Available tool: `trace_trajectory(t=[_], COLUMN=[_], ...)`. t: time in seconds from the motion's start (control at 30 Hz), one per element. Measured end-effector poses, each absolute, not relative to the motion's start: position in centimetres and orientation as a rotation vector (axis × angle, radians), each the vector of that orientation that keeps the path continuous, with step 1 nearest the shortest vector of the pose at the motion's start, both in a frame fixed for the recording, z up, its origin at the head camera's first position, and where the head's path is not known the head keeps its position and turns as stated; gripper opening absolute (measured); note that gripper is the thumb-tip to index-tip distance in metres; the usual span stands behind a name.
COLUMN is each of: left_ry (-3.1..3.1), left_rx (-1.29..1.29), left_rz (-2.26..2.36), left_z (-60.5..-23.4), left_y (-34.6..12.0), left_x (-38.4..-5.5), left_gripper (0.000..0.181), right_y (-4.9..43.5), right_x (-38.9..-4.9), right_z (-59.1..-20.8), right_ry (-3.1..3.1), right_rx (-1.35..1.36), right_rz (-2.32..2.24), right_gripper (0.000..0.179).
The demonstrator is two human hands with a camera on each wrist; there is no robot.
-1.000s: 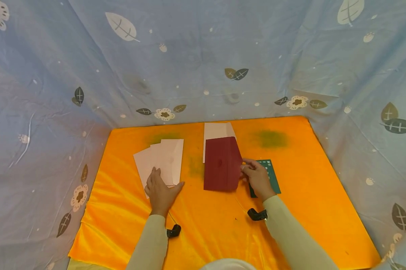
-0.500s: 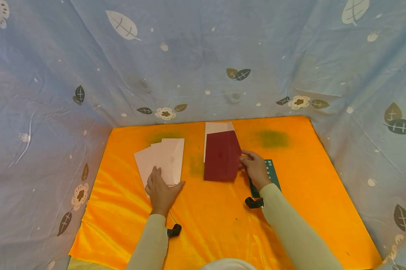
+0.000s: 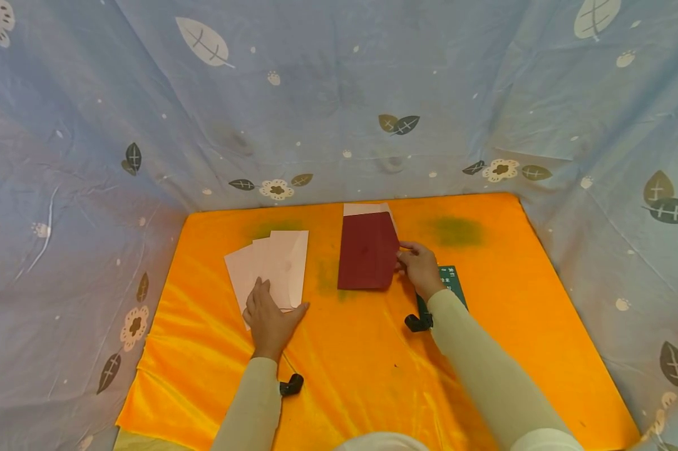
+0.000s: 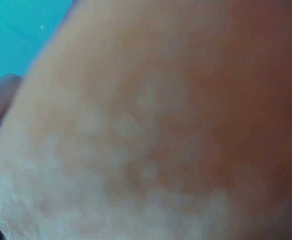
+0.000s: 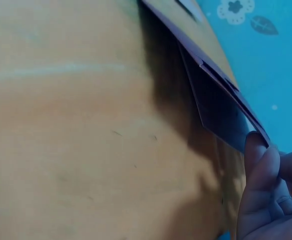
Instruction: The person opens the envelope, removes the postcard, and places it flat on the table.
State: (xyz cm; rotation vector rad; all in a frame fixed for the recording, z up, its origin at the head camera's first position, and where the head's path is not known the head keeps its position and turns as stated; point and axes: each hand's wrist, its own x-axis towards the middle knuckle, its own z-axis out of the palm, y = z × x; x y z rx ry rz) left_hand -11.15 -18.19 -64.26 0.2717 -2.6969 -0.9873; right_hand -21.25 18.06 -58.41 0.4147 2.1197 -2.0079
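A dark red envelope [image 3: 367, 250] lies over a pale pink envelope [image 3: 367, 208], of which mainly the far edge shows. My right hand [image 3: 420, 269] pinches the red envelope's right edge between thumb and fingers. In the right wrist view the red envelope [image 5: 221, 85] is tilted up off the cloth and casts a shadow beneath it. On the left, several pale pink envelopes [image 3: 277, 260] lie fanned and overlapping. My left hand [image 3: 270, 322] rests on their near part, fingers and thumb spread. Blurred skin of the left hand [image 4: 135, 125] fills most of the left wrist view.
A green card [image 3: 454, 285] with white writing lies partly under my right hand and sleeve. Orange cloth [image 3: 350, 363] covers the table. Patterned blue-grey curtains [image 3: 316, 113] stand along the back and both sides. Something white and rounded [image 3: 380, 441] shows at the bottom edge.
My right hand has moved the red envelope away from me and slightly left, so it covers more of the pale envelope. The left hand has stayed in place.
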Motion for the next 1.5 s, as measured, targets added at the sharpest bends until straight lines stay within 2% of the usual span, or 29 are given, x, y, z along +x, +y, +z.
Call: trace_trajectory(t=[0.5,0.77,1.3,1.5], left_ry=[-2.700,-2.698,-2.684,-2.648], left_rx=[0.282,0.282,0.274,0.250], left_rz=[-0.994,-1.007,-1.045,-1.073], left_z=[-64.1,-63.8,-63.4,-63.6], left_y=[-18.2,-18.0,-18.0,-18.1], left_x=[-11.1,-11.0,-10.8,-10.6], left_gripper=[0.119,0.118,0.114,0.106], right_y=[18.0,17.9,18.6,19.2], right_x=[-24.2,-24.6,-20.7,-19.0], right_z=[-58.4,-58.5,-59.6,-59.3], right_ry=[2.224,2.310,2.439,2.398], right_rx=[0.443,0.496,0.493,0.453], right_rz=[-1.943,-1.880,-1.893,-1.964], right_gripper=[0.040,0.038,0.036,0.037])
